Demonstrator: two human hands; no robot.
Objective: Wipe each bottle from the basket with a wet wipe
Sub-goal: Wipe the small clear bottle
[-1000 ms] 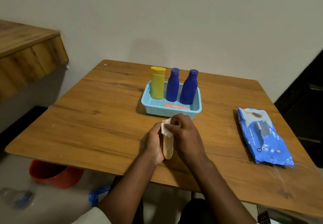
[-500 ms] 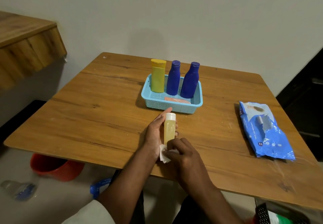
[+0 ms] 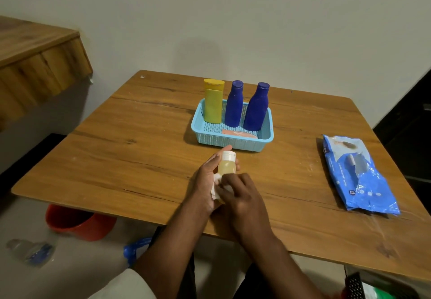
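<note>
1. A light blue perforated plastic basket (image 3: 211, 136) is seen on the wooden table (image 3: 130, 149).
2. A small clear bottle of yellowish liquid (image 3: 226, 166) is gripped by the left hand (image 3: 206, 182) just before the basket, long axis pointing away, white cap toward the basket.
3. A white wet wipe (image 3: 217, 186) is pinched against its lower end by the right hand (image 3: 242, 196).

Just one view here, a wide-angle cam worn on the head, looking forward and down across a wooden table (image 3: 144, 149) toward a plain wall (image 3: 256, 18). It sits close over the near table edge, so both forearms run in from the bottom of the frame. The far table edge lands around mid-frame, with some floor (image 3: 28, 224) showing at lower left.
</note>
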